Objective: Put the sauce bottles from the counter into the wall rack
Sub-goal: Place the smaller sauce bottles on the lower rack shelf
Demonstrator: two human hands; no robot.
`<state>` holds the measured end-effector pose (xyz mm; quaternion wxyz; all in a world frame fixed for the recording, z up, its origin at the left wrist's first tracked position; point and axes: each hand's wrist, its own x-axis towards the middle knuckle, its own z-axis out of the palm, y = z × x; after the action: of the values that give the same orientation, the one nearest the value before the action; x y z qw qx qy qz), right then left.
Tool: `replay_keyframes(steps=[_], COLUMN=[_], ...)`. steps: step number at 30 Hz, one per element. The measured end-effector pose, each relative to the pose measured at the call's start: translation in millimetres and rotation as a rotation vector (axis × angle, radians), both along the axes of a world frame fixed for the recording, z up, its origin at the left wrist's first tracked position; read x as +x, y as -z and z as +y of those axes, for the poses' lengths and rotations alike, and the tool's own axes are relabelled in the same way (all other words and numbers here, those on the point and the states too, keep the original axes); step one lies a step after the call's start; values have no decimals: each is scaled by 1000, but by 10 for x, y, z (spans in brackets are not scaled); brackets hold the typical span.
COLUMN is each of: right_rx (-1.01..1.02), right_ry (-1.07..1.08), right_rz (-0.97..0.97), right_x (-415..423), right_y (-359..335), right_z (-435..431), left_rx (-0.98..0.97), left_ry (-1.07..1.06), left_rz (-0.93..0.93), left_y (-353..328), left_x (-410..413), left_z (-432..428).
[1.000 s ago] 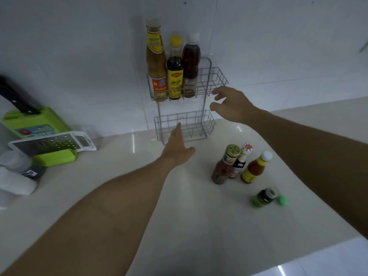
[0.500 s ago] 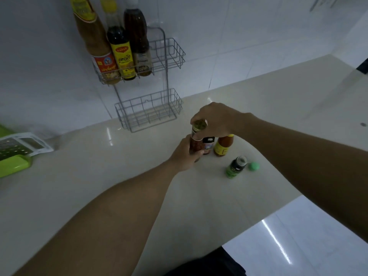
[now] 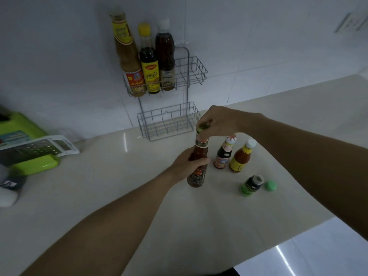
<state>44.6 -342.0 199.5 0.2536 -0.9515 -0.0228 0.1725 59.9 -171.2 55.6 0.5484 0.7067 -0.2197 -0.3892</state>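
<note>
Cream, glossy stone counter (image 3: 111,186) under a white tiled wall (image 3: 59,56); the light is dim. A wire wall rack (image 3: 192,75) hangs on the tiles, with three tall bottles (image 3: 149,62) upright in the left end of its upper basket. A green-and-white grater (image 3: 39,151) lies at far left.

I note the left hand (image 3: 185,166) wrapped round the waist of the dark red sauce bottle (image 3: 197,177), which is upright. The right hand (image 3: 218,121) is above it, fingertips pinching its green cap (image 3: 203,127). I cannot tell whether its base touches the counter. Just right of it stand two more sauce bottles (image 3: 223,156), with a small green jar (image 3: 251,185) and a loose green lid (image 3: 270,185) nearer the edge.

A second ago both hands were open up by the rack and this bottle stood against its neighbours; now it sits apart from them.
</note>
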Motion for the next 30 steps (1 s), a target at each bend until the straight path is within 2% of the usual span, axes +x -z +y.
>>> replay_keyframes(steps=[3,6,9,12,18,20,24,28,30], right_rx=[179,217,46,-143,-410,-423,-237,-436,-453], right_ry=[18,21,-42,-119,-107,-77,-131,-208,-133], right_rz=[37,20,-120,-238,-287,-236,-182,-234,-194], right_x=[162,307,447,538,569,582,563,510,553], right_y=[-83,-76,14,48,-34,-47,-83,-89,-83], right_z=[84,219,419,564,723,747,686,754,773], left_rx=[-52,-54,-67,-61,-47,-43,-44,-58,-77], left_ry=[-117,-186,-247,-355,-402,-404,-392,-381,-388], left_rz=[104,145,150,77,10,9,37,42,42], left_y=[-141,-265,-351,-391,-415,-394,-391,-442,-431], left_x=[32,77,67,52,122,108,96,53,3], left_z=[165,293,373,436,502,510,540,519,495])
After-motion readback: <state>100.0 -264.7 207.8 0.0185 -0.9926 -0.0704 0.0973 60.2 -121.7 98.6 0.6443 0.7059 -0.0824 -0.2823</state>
